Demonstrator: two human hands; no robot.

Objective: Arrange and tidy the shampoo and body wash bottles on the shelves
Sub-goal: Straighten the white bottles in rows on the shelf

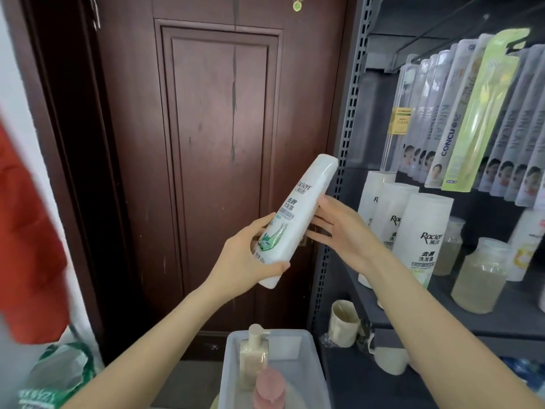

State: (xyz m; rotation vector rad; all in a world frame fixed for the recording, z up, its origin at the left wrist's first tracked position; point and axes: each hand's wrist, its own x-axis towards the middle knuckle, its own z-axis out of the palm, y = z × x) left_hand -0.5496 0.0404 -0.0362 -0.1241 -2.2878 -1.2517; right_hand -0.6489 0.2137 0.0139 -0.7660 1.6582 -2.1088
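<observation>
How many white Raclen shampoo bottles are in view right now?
4: one held in the left hand, three standing in a row on the shelf. More may be hidden behind.

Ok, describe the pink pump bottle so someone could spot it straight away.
Look below the grey metal shelving, where a translucent plastic bin sits at the bottom of the view. Two pump bottles stand inside; the pink bottle is nearest the camera, in front of the cream bottle.

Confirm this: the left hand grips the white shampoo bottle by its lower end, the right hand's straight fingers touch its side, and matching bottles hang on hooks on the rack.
One detail is wrong. The head view shows the matching bottles standing on the shelf, not hanging on hooks. The rest holds: the left hand grips the white shampoo bottle by its lower end, and the right hand touches its side.
</observation>
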